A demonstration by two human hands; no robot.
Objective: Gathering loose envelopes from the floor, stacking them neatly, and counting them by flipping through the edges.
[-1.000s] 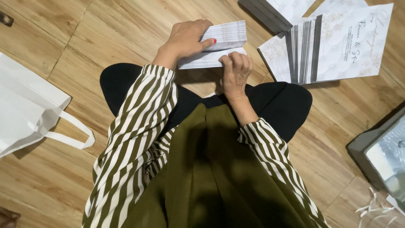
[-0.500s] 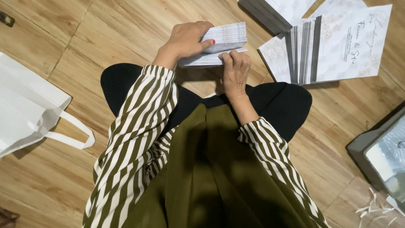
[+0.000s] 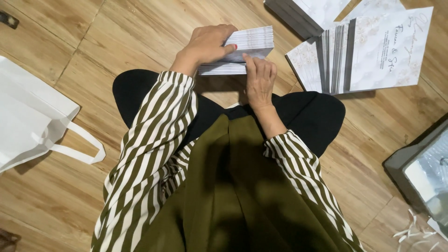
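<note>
Both hands (image 3: 233,60) on card stack (image 3: 249,46)

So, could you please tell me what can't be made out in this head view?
- Underside of the card stack: hidden by the left hand on top and the right hand in front.
- Grey box: cut off by the right edge.
- White bag: cut off by the left edge.
- Legs: covered by clothing.

The stack of cards (image 3: 249,46) is matt paper with pale printed faces and grey edges; the floor (image 3: 93,42) is smooth wood-grain plank with a faint sheen; the white bag (image 3: 32,121) looks like soft non-woven cloth; the striped sleeves (image 3: 154,140) are woven fabric
</note>
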